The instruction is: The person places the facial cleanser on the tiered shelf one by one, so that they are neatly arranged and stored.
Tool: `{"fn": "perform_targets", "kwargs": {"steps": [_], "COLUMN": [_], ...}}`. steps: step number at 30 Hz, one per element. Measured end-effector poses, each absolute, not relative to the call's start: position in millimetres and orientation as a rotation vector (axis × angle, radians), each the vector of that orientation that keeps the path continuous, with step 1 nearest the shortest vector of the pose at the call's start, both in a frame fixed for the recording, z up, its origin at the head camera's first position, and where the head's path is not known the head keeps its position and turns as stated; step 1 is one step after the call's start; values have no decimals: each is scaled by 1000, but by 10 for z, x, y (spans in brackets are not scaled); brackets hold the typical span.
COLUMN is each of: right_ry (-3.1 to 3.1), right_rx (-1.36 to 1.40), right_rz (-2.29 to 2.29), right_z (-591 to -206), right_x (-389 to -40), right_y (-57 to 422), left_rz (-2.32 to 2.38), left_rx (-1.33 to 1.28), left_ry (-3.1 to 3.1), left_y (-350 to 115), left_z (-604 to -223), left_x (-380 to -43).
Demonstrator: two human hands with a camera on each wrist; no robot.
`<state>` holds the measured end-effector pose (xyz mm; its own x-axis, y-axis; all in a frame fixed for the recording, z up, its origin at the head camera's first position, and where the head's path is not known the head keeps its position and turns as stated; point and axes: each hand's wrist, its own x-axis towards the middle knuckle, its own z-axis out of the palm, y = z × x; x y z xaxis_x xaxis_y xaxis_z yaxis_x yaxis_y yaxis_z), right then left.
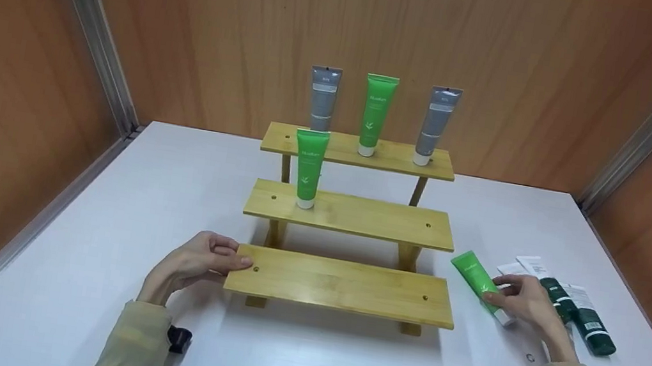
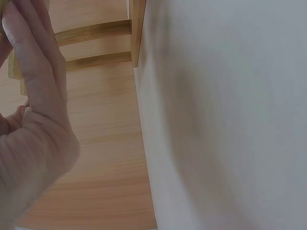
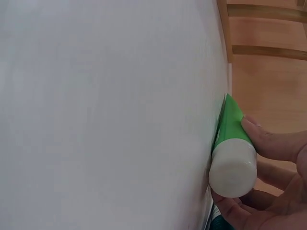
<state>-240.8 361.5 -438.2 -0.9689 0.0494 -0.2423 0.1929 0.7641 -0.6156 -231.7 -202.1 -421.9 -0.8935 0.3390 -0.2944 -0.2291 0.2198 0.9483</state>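
My left hand (image 1: 199, 260) holds the left end of the lowest step of a three-tier wooden display stand (image 1: 343, 286), thumb on top. At the right, my right hand (image 1: 529, 300) pinches a green squeeze tube (image 1: 473, 271) lying on the table. In the right wrist view its white cap (image 3: 233, 167) faces the camera, with thumb and fingers on either side. A green tube (image 1: 309, 164) stands cap-down at the left of the middle step. The top step carries a grey tube (image 1: 323, 98), another green tube (image 1: 377, 113) and a second grey tube (image 1: 437, 122).
Beside my right hand lie dark green and white tubes (image 1: 592, 323), partly overlapping. A small ring-shaped bit (image 1: 530, 357) is on the white table (image 1: 299, 360). Wood-grain panels (image 1: 225, 32) enclose the back and both sides.
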Motion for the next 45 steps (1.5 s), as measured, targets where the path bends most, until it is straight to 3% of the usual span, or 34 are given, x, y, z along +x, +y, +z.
{"fn": "perform_targets", "kwargs": {"steps": [45], "right_ry": [2907], "right_rx": [143], "right_rz": [-1399], "right_z": [-4155], "right_x": [-2151], "right_y": [3282], "left_rz": [1689], "left_rx": [72], "left_ry": [2081], "left_y": [-2013], "left_z": [-4202], "left_x": [-2321]}}
